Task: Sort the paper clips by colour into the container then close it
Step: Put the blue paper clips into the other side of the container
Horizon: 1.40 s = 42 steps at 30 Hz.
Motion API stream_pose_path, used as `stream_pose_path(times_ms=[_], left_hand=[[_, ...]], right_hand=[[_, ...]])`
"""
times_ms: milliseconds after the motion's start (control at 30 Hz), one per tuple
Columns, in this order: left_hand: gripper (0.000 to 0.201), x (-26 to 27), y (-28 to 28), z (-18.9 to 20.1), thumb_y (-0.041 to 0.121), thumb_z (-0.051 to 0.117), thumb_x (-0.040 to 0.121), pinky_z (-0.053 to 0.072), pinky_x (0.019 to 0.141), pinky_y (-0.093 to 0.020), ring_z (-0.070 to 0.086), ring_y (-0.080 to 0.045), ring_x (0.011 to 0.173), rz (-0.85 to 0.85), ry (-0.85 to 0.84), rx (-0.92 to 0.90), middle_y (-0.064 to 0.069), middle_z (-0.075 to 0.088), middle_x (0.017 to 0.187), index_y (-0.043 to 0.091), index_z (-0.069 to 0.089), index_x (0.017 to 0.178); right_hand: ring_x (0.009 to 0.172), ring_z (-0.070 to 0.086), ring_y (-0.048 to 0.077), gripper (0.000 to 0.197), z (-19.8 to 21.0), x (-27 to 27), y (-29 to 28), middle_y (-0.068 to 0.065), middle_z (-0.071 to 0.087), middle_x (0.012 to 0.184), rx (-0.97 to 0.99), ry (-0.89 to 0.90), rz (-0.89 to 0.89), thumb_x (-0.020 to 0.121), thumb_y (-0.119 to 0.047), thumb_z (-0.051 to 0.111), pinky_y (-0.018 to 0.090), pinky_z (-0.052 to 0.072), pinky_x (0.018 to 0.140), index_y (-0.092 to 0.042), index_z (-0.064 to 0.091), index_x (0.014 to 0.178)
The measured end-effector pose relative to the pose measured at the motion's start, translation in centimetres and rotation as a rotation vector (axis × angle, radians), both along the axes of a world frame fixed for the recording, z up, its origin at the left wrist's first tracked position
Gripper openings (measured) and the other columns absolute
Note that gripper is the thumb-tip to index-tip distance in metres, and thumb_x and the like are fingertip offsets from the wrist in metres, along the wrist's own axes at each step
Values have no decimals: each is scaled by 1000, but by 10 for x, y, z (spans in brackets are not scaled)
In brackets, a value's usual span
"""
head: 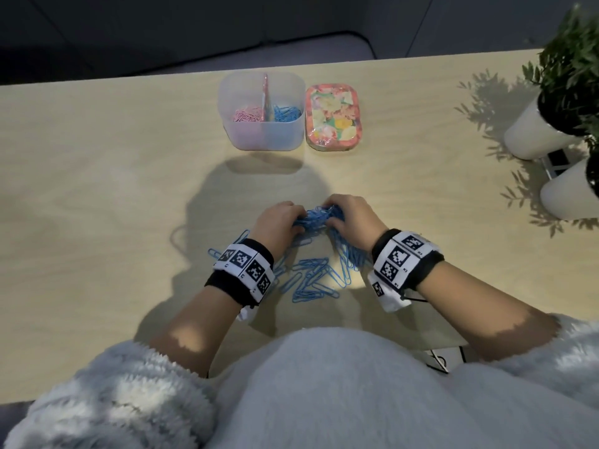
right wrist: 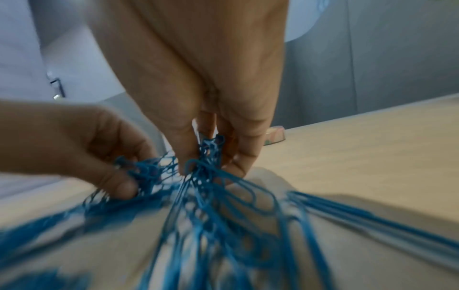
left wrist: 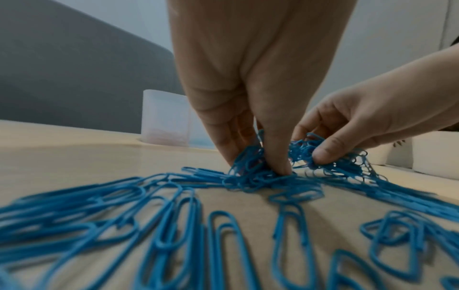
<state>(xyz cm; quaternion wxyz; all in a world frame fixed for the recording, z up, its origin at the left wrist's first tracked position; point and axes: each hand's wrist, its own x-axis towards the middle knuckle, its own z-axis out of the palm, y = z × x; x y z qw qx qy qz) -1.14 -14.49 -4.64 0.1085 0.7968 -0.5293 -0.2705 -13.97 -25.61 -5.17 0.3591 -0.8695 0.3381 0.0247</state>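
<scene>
A pile of blue paper clips [head: 311,273] lies on the wooden table near me. My left hand [head: 281,222] and right hand [head: 348,215] meet over its far end, and each pinches a bunch of blue clips [left wrist: 255,166] [right wrist: 206,157] with curled fingers. The translucent container [head: 262,131] stands farther back, a divider down its middle. Pink clips [head: 246,115] fill its left half and blue clips [head: 287,114] its right half. The flowered lid [head: 334,116] lies flat just right of the container.
Two white pots with green plants [head: 551,102] stand at the table's right edge. A small dark object [head: 556,162] lies between them. The table's far edge [head: 129,81] runs just behind the container.
</scene>
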Motion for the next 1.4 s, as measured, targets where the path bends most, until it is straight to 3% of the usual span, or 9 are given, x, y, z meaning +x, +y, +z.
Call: stream_pose_path(times_ms=[200,333,500,667,833,933,1000,1133,1400], left_hand=[[25,11,9,7,14,62,84,41,85,-26,62,-27,104,170,85,-104,-12,70,109,7,66,108],[24,21,15,17,12,63,83,45,87,-28,64,-27,100,220,127,-160,-13,71,106,7,67,107],[21,34,18,29,15,66,83,52,87,-39,65,-27,92,245,164,-174,-12,72,100,8,68,103],[21,53,8,47,9,66,82,40,56,0,53,-6,62,300,276,-208,-7,63,82,2,67,102],[19,80,-26,68,12,69,79,47,66,-21,56,-15,66,355,210,-273,-6,63,75,3,70,95],[7,96,-57,76,12,66,77,48,65,-24,57,-19,64,357,152,-261,-9,62,73,8,69,81],[16,106,-79,76,14,68,75,55,75,-32,65,-29,77,421,179,-248,-17,66,87,4,66,88],[37,113,-115,78,18,72,75,54,85,-35,65,-31,100,491,157,-210,-16,65,106,5,62,107],[31,105,-133,72,27,60,87,44,83,-31,59,-30,108,419,89,-113,-14,64,105,1,64,103]], right_hand=[[71,54,20,23,32,26,-39,19,66,87,265,-76,-80,79,-4,68,29,46,67,2,66,101],[40,49,1,10,63,64,-67,-3,58,50,379,-127,-188,80,-1,67,16,43,41,-9,62,76],[69,59,27,19,83,129,-96,14,61,76,357,-158,-284,72,-6,73,42,53,69,-13,58,62],[74,61,24,25,90,173,-109,13,62,83,217,-18,-254,78,-13,71,36,54,72,-5,57,96],[89,68,30,36,83,182,-106,17,68,102,129,50,-268,80,-16,65,38,58,83,2,58,110],[83,61,23,31,87,177,-102,13,62,94,55,42,-187,84,-7,53,10,50,52,5,58,112],[82,55,21,29,89,168,-101,10,56,92,58,-19,-182,84,-1,52,14,46,49,6,60,112],[73,65,20,25,89,138,-97,0,60,80,227,-259,-345,83,2,46,35,58,80,-12,66,77],[62,60,14,30,63,43,-68,5,61,73,334,-245,-311,90,2,43,23,53,61,-15,57,69]])
